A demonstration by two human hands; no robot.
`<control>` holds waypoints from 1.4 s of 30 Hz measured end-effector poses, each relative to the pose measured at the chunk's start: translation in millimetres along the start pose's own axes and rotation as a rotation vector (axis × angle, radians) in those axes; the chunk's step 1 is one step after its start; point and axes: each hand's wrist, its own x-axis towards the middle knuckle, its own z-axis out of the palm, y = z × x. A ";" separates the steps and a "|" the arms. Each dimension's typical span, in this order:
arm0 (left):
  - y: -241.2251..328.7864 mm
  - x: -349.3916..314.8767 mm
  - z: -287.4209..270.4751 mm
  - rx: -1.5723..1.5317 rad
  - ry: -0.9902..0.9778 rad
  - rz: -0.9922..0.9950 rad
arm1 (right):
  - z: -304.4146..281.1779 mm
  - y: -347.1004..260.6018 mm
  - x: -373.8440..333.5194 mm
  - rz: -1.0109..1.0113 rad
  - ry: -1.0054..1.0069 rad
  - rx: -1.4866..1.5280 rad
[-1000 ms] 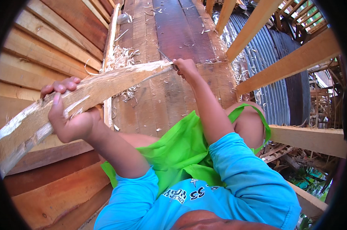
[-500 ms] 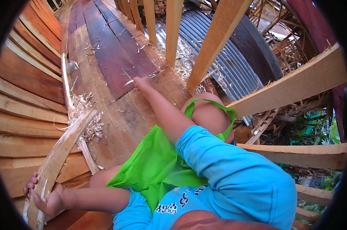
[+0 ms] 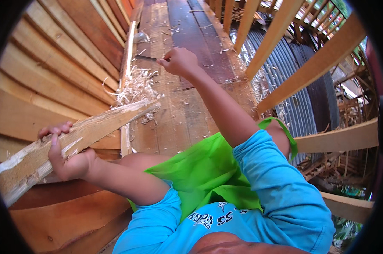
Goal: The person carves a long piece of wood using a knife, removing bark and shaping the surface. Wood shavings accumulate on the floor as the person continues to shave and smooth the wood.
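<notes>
My left hand point(image 3: 68, 152) is wrapped round a rough length of wood point(image 3: 102, 131), which slants up to the right from the lower left with pale, splintered edges. Above the floorboards, my right hand point(image 3: 179, 62) is closed on the handle of a knife point(image 3: 145, 58). The dark blade points left, apart from the wood. Below it, beside the far end of the wood, curled wood shavings point(image 3: 134, 89) lie heaped along the wall's foot.
A plank wall point(image 3: 51, 80) rises on the left. Wooden railing posts point(image 3: 280, 36) stand on the right, with corrugated metal sheeting point(image 3: 280, 72) beyond them. A small rounded object point(image 3: 139, 38) lies by a pale strip along the wall. A green apron point(image 3: 200, 169) covers my lap.
The wood has tilted flatter, its far end swinging right. My right hand has gone up and away with the knife, whose blade now points left. The view has turned as well.
</notes>
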 end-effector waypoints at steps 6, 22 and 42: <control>5.5 -2.0 2.6 0.026 -0.001 0.026 | 43.1 -55.9 40.8 -0.575 -0.022 -0.322; 3.9 0.6 -1.1 0.088 -0.005 0.006 | 60.3 -101.3 44.1 -0.705 0.040 -0.551; -0.5 -1.7 0.5 0.086 0.019 0.006 | 26.1 -132.1 34.8 -0.409 -0.073 -0.793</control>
